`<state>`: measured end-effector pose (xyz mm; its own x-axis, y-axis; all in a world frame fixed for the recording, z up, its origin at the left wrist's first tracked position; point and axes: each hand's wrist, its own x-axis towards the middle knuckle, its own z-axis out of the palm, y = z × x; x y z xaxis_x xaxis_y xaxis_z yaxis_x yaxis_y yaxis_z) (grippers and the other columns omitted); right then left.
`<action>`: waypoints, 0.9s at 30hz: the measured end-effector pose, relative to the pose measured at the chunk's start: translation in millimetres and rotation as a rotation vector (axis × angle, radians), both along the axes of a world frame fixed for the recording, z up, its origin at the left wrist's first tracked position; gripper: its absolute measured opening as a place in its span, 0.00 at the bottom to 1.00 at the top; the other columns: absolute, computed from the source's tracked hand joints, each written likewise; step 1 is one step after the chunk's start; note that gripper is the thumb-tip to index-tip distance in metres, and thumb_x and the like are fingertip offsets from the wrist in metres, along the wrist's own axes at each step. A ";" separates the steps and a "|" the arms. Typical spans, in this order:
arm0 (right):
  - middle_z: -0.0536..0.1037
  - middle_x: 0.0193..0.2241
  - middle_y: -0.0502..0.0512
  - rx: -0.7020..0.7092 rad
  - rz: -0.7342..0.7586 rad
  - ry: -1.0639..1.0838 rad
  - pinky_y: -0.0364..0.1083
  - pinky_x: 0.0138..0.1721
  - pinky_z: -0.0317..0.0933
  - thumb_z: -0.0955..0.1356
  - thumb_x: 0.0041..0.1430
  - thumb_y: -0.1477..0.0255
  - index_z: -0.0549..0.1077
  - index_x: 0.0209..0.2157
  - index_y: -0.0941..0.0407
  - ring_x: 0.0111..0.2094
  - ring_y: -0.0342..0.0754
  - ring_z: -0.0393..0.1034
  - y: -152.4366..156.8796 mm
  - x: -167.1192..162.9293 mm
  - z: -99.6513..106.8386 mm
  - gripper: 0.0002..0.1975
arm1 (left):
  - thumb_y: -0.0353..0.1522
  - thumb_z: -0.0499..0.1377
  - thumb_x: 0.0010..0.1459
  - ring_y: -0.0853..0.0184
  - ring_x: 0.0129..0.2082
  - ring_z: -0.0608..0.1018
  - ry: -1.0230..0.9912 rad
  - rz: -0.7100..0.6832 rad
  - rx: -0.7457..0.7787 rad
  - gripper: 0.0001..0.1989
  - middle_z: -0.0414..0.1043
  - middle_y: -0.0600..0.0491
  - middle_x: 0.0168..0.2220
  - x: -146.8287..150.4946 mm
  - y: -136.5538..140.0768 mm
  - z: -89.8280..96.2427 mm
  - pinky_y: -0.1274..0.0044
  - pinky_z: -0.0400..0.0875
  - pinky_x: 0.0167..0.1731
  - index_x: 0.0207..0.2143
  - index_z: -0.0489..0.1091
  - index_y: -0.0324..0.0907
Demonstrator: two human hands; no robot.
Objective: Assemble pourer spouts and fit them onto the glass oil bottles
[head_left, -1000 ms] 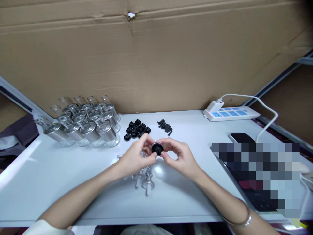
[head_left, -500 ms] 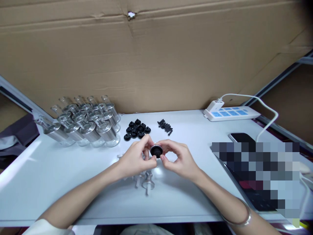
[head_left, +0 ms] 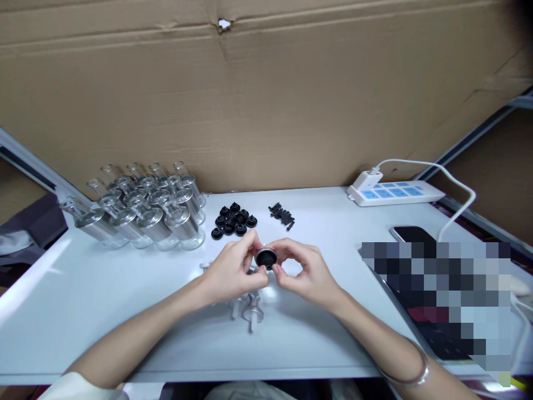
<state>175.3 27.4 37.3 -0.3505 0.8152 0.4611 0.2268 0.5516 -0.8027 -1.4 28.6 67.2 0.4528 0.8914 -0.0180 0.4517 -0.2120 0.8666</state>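
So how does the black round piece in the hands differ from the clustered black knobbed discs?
The black round piece is pinched between the left hand and right hand; the black knobbed discs rest on the table. The piece tilts toward the camera; most discs sit knob up. Both are black and round.

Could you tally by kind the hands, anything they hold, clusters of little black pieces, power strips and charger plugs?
Bare hands (left hand, right hand): 2
Round black part with silvery rim, held: 1
Clusters (small round black parts; thin black sticks): 2
Long white-and-blue power strip: 1
White boxy charger plug: 1
Total: 7
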 end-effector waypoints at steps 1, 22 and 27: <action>0.76 0.26 0.52 0.002 0.001 -0.001 0.41 0.28 0.67 0.65 0.48 0.77 0.71 0.35 0.58 0.24 0.41 0.69 -0.1 -0.1 0.3 0.10 | 0.29 0.56 0.45 0.75 0.19 0.58 0.004 -0.002 0.001 0.09 0.55 0.63 0.21 0.1 -0.1 0.0 0.81 0.50 0.19 0.30 0.57 0.43; 0.78 0.29 0.53 -0.064 -0.037 0.128 0.42 0.30 0.71 0.68 0.50 0.74 0.72 0.36 0.57 0.27 0.43 0.72 2.3 -1.4 -1.9 0.08 | 0.34 0.51 0.54 0.70 0.27 0.67 -0.116 -0.068 0.134 0.06 0.64 0.56 0.29 -0.8 3.6 -2.4 0.77 0.63 0.28 0.35 0.57 0.42; 0.79 0.30 0.53 -0.022 -0.035 0.113 0.42 0.32 0.72 0.67 0.47 0.77 0.72 0.36 0.57 0.28 0.43 0.74 2.2 -1.5 -0.2 0.11 | 0.33 0.53 0.54 0.70 0.26 0.67 -0.054 -0.080 0.188 0.07 0.65 0.57 0.27 -3.0 4.2 -4.8 0.78 0.63 0.27 0.35 0.57 0.42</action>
<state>173.8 29.6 37.2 -0.2683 0.8362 0.4784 0.1530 0.5273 -0.8358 -4.3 32.8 62.4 0.5181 0.8380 0.1711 0.3811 -0.4053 0.8310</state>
